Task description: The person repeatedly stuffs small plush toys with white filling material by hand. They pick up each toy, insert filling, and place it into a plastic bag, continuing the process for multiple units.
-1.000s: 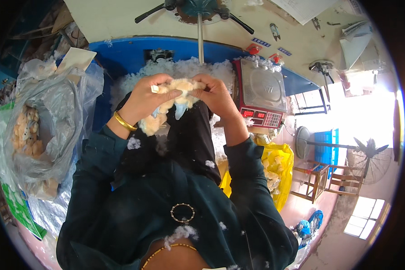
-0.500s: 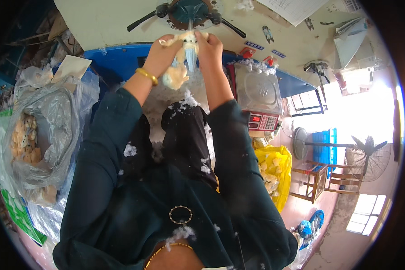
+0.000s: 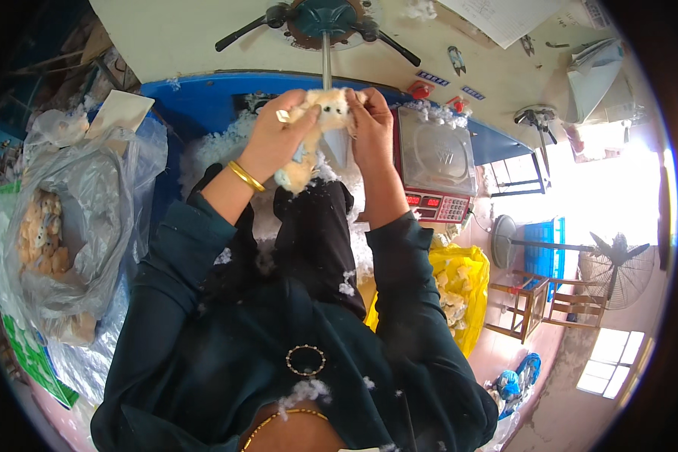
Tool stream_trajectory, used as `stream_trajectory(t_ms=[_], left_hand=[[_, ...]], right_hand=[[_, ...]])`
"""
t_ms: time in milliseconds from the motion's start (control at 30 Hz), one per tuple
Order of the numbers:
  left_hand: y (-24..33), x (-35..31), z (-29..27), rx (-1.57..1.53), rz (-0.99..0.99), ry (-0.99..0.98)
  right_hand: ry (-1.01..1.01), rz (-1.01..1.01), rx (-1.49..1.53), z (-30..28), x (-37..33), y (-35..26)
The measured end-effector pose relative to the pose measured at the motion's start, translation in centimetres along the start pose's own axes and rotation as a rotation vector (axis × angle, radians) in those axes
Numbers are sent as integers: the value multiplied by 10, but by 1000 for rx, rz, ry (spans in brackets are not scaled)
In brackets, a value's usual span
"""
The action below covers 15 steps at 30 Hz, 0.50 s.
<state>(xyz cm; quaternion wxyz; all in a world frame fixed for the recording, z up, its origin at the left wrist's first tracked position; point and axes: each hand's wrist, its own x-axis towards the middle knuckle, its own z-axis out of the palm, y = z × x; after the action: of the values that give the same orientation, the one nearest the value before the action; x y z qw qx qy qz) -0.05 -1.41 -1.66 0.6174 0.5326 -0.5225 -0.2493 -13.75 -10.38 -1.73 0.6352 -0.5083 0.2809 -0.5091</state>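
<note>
Between my hands is a small cream and tan plush toy (image 3: 330,113) with dark eyes, its lower body hanging toward my lap. My left hand (image 3: 279,137) pinches its left side, where a small white tag sticks out. The fingers of my right hand (image 3: 372,124) are closed on the other side of its head. Just beyond the toy, a metal tube (image 3: 326,64) reaches toward me from a round dark green machine fitting (image 3: 320,19) with two black handles. The tube's tip ends at the toy's upper edge; whether it is inside, I cannot tell.
White fluff (image 3: 218,151) lies around my lap and the blue tray edge (image 3: 181,90). At left a clear plastic bag (image 3: 102,226) holds several plush toys; a yellow bag (image 3: 467,294) at right holds more. A scale (image 3: 437,162) stands right of my hands, below red buttons (image 3: 422,90).
Both hands have drawn the plush toy back toward me, slightly to the right. Much more of the metal tube now shows. The toy stays held in both hands.
</note>
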Motion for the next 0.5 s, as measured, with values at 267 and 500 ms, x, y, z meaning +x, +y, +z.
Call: stream_trajectory(t_ms=[267,500], left_hand=[[-16,-2,-16,77,102,43],[13,-11,-9,178,-6,-108]], right_hand=[[33,156,112,20,-30,-15],[96,164,360,1,-9,-1]])
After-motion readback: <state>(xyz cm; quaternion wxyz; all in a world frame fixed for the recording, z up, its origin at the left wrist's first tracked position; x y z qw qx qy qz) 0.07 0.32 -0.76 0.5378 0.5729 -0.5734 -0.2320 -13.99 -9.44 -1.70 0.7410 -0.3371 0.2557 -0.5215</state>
